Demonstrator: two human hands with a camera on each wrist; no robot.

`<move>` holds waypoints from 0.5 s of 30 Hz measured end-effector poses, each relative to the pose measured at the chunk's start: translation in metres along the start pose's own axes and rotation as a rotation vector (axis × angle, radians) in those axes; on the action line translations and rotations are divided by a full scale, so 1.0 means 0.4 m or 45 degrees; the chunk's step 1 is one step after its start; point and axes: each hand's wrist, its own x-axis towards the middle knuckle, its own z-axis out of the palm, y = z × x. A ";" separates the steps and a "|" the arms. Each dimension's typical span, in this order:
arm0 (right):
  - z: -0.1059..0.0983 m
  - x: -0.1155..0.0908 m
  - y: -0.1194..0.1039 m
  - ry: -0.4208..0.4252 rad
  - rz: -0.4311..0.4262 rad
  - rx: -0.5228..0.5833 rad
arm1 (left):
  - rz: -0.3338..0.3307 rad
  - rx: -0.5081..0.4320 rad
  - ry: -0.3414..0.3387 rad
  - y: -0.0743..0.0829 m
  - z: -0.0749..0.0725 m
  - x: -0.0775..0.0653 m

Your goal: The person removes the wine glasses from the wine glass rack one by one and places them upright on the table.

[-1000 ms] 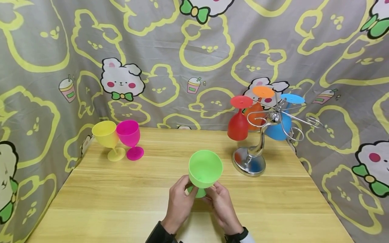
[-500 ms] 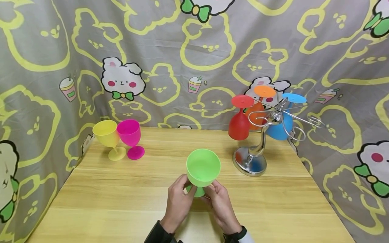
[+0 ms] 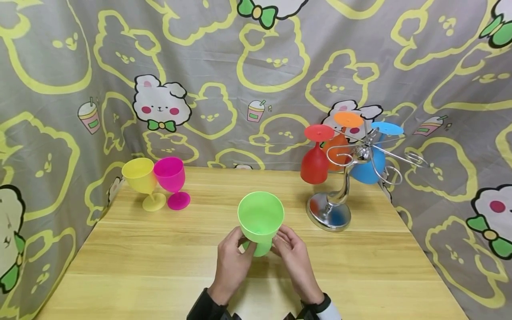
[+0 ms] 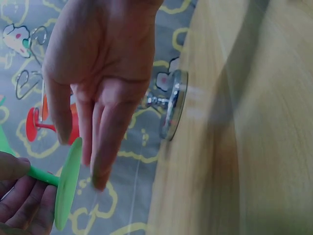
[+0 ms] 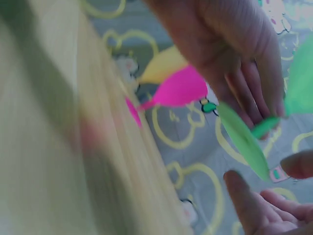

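A green plastic goblet (image 3: 261, 218) is held upright just over the table in front of me, its bowl facing up. My left hand (image 3: 233, 262) pinches its stem between thumb and fingers, as the right wrist view also shows, with the goblet's round foot (image 5: 244, 142) below the grip. Close beside the foot, my right hand (image 3: 294, 262) has its fingers extended and thumb apart, with nothing gripped. Whether a fingertip brushes the foot's edge, I cannot tell.
A yellow goblet (image 3: 140, 175) and a magenta goblet (image 3: 170, 173) stand upright at the back left. At the right, a chrome rack (image 3: 343, 178) carries upside-down red (image 3: 314, 165), orange (image 3: 335, 151) and blue (image 3: 366, 168) goblets. Patterned cloth (image 3: 216, 49) surrounds the wooden table (image 3: 140, 266).
The green goblet has shifted slightly left and away from me with my left hand. My right hand's fingers have loosened from around its lower part and straightened.
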 end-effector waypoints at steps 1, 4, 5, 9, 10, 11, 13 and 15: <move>-0.008 0.002 -0.003 0.008 -0.038 -0.047 | -0.001 0.005 0.006 0.000 -0.003 0.001; -0.036 0.008 -0.010 0.030 -0.149 -0.182 | 0.001 0.014 0.024 -0.001 -0.013 0.006; -0.046 0.009 -0.012 0.038 -0.185 -0.232 | -0.002 0.016 0.030 -0.002 -0.017 0.007; -0.090 0.011 -0.010 0.056 -0.388 -0.491 | -0.014 0.029 0.044 -0.010 -0.037 0.015; -0.102 0.010 -0.009 0.063 -0.440 -0.577 | -0.018 0.036 0.047 -0.012 -0.042 0.018; -0.113 0.010 -0.007 0.075 -0.493 -0.672 | -0.025 0.045 0.051 -0.015 -0.048 0.021; -0.135 0.009 -0.003 0.106 -0.565 -0.851 | -0.050 0.067 0.055 -0.021 -0.061 0.030; -0.156 0.007 0.004 0.139 -0.604 -1.001 | -0.096 0.093 0.051 -0.026 -0.075 0.039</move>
